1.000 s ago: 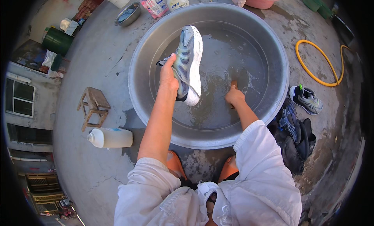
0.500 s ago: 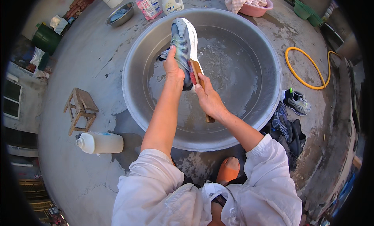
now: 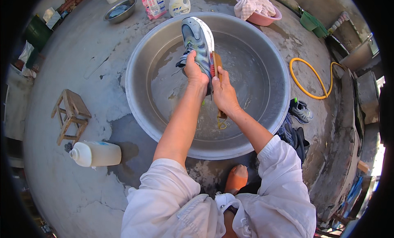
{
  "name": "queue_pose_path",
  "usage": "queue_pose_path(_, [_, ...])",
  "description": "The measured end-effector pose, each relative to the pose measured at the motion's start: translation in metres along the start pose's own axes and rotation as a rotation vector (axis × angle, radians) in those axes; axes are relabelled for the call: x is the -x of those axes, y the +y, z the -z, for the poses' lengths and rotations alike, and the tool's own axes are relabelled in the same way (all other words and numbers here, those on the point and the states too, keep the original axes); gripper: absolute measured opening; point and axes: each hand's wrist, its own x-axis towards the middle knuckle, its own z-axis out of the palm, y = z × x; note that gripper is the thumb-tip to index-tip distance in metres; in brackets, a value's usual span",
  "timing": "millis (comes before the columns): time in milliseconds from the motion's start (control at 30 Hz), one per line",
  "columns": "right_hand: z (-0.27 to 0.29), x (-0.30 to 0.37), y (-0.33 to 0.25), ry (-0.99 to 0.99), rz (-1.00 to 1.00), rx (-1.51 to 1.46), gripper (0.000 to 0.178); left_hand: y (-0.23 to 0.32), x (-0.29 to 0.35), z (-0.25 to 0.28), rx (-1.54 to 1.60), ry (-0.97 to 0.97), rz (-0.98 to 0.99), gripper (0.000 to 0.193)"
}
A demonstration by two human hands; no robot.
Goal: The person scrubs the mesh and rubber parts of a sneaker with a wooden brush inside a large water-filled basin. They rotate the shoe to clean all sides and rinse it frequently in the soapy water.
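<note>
My left hand (image 3: 196, 70) is closed round a grey-blue sneaker (image 3: 193, 35) with a white sole, held up toe away from me above a large metal basin (image 3: 137, 111). In my right hand (image 3: 223, 92) is a wooden-handled brush (image 3: 217, 59), its reddish bristles against the side of the sole near the heel. A cord loop dangles from the handle's near end. Cloudy water (image 3: 242, 82) lies in the basin below. The brush partly hides the sole, and my left palm covers the shoe's heel end.
Right of the basin are another sneaker (image 3: 303, 112), dark shoes (image 3: 301, 143) and a yellow hose (image 3: 314, 68). A wooden stool (image 3: 74, 107) and white jug (image 3: 100, 154) stand left. Behind are a metal bowl (image 3: 125, 14), detergent bottle (image 3: 179, 4), pink bag (image 3: 154, 4) and pink tub (image 3: 266, 20).
The sneaker and both hands have shifted slightly right in view. The brush now stands more upright along the sole. My head view has turned a little, moving the surroundings left.
</note>
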Motion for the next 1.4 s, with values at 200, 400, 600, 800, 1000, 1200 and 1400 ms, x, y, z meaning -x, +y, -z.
queue_pose_path(200, [-0.008,-0.025,-0.037,0.046,0.063,0.03,0.048,0.027,-0.012,0.007,0.084,-0.099,-0.014,0.038])
queue_pose_path(400, [-0.004,0.025,-0.022,-0.175,0.005,0.082,0.049,0.03,-0.01,0.01,0.017,-0.026,-0.099,0.037])
queue_pose_path(600, [0.0,-0.027,-0.055,0.037,0.012,0.128,0.047,0.03,-0.01,0.004,0.043,-0.144,-0.059,0.038])
queue_pose_path(800, [0.003,0.049,-0.018,-0.126,0.079,0.138,0.048,0.031,-0.005,0.005,0.045,0.004,-0.066,0.038])
queue_pose_path(1000, [0.006,-0.027,-0.044,0.071,0.023,0.13,0.047,0.02,-0.012,0.001,0.121,-0.109,-0.014,0.038])
queue_pose_path(1200, [0.001,0.041,-0.013,-0.096,0.211,0.233,0.05,0.034,-0.013,0.009,0.047,-0.041,-0.068,0.035])
queue_pose_path(1400, [0.016,-0.041,-0.031,0.167,0.271,0.344,0.047,0.01,-0.005,-0.009,-0.003,-0.062,0.019,0.034])
